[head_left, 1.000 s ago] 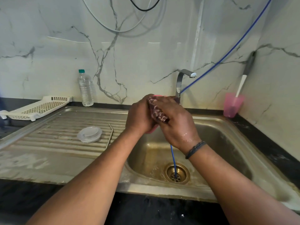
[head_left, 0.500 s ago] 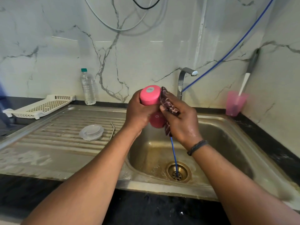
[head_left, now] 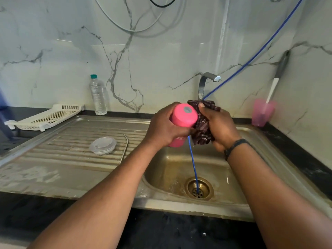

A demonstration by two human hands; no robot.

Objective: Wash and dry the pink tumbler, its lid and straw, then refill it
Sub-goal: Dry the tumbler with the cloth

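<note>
My left hand (head_left: 162,125) grips the pink tumbler (head_left: 183,116) above the sink basin, its base with a grey sticker turned up toward me. My right hand (head_left: 218,126) holds a dark patterned cloth (head_left: 202,130) pressed against the tumbler's right side. The clear lid (head_left: 103,146) lies on the ribbed drainboard to the left. The metal straw (head_left: 124,148) lies just right of the lid, its bent end pointing away from me.
The steel sink (head_left: 179,169) has a brass drain (head_left: 199,188) with a blue hose (head_left: 193,159) running into it from the upper right. A tap (head_left: 204,83) stands behind my hands. A water bottle (head_left: 98,95), a white tray (head_left: 48,116) and a pink cup (head_left: 262,112) line the back.
The tumbler came up out from between my hands with its base toward me. My right hand has shifted the cloth from the tumbler's top round to its right side.
</note>
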